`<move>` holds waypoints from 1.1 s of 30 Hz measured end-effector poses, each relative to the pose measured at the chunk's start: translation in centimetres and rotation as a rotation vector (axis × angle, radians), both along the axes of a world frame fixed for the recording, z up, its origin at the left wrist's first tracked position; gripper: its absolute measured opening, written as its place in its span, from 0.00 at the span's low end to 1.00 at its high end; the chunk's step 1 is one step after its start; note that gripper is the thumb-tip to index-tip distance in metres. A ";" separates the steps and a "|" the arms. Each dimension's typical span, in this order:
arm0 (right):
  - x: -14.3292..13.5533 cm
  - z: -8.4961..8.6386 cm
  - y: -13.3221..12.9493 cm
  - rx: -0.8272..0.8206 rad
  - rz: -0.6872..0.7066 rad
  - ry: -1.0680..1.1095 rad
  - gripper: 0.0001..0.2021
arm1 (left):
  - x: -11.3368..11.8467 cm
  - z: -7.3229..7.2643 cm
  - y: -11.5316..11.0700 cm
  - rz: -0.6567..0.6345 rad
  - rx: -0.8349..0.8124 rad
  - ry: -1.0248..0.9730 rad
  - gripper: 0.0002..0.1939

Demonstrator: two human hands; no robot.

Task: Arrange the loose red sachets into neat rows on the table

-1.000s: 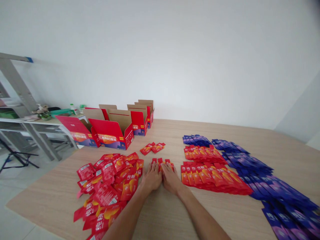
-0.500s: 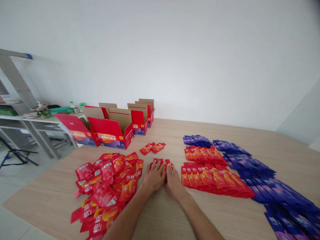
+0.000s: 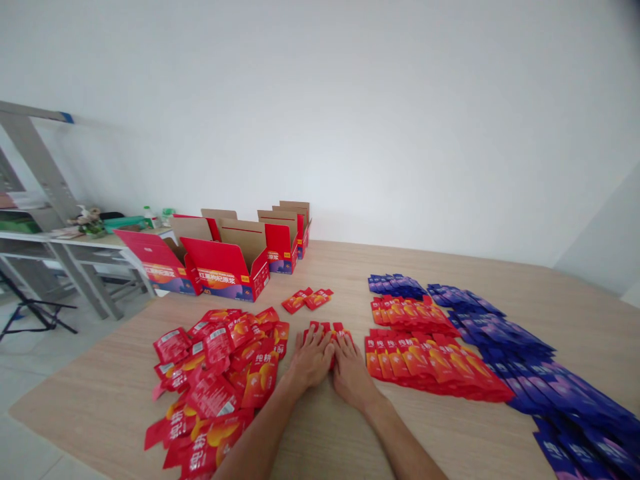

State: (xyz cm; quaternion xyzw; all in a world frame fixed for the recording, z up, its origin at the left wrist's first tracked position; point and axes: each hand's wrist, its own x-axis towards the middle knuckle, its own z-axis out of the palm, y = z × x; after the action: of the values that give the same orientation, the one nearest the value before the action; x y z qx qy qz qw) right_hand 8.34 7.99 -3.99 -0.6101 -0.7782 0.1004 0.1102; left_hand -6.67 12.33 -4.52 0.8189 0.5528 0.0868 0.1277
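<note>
Several red pouches (image 3: 327, 327) lie under my two hands at the middle of the table, mostly covered. My left hand (image 3: 311, 360) presses flat on them with its fingers stretched forward. Close beside it, my right hand (image 3: 349, 373) also rests flat on the pouches, fingers extended. To the left spreads a loose pile of red pouches (image 3: 220, 360), some face up, some face down. Overlapping rows of red pouches (image 3: 425, 360) lie to the right of my right hand. Two more red pouches (image 3: 306, 299) lie just beyond my hands.
Open red cartons (image 3: 227, 270) with raised flaps stand at the back left of the wooden table (image 3: 340, 267). Rows of blue pouches (image 3: 510, 333) fan out on the right. A side desk (image 3: 95, 243) and a black tripod (image 3: 37, 313) stand beyond the left edge.
The whole view has shifted slightly down and to the right. Both hands stay on the same pouches, with my left fingers a little nearer my right hand.
</note>
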 end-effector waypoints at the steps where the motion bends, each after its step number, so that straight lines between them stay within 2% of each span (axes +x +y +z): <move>1: 0.0 0.1 0.0 -0.002 -0.005 0.002 0.31 | 0.1 0.0 -0.1 0.005 0.004 0.007 0.32; 5: -0.4 0.8 0.0 -0.008 -0.016 0.002 0.33 | 0.1 0.6 -0.1 -0.013 -0.011 0.027 0.31; 9: -0.7 1.6 -0.1 0.018 -0.042 0.012 0.32 | -0.7 2.0 0.6 -0.020 -0.093 -0.061 0.33; 11: -0.9 2.1 -0.1 0.043 -0.060 0.021 0.31 | -1.5 2.6 1.1 0.031 -0.040 -0.086 0.33; 13: -1.2 2.5 0.0 0.070 -0.057 0.031 0.30 | -2.5 2.8 1.4 0.109 0.091 -0.049 0.32; 16: -2.1 2.8 0.4 0.092 -0.034 0.051 0.29 | -4.4 2.2 1.3 0.176 0.234 0.085 0.29; 21: -4.2 2.6 1.0 0.089 -0.021 0.070 0.28 | -7.2 0.9 0.6 0.189 0.212 0.183 0.28; 27: -5.3 2.1 0.9 0.098 -0.014 0.105 0.28 | -9.9 0.8 1.2 0.147 0.223 0.190 0.27; 30: -5.2 1.9 0.8 0.084 -0.016 0.108 0.28 | -10.6 0.8 1.7 0.148 0.214 0.205 0.27; 33: -5.1 1.8 0.9 0.091 -0.011 0.115 0.28 | -10.3 0.9 1.9 0.163 0.224 0.202 0.26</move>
State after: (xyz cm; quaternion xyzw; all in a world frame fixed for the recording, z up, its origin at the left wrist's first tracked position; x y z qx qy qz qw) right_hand 3.23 8.89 -2.24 -0.6021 -0.7708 0.0994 0.1828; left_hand -16.94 14.27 -3.67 0.7850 0.6143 0.0750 -0.0281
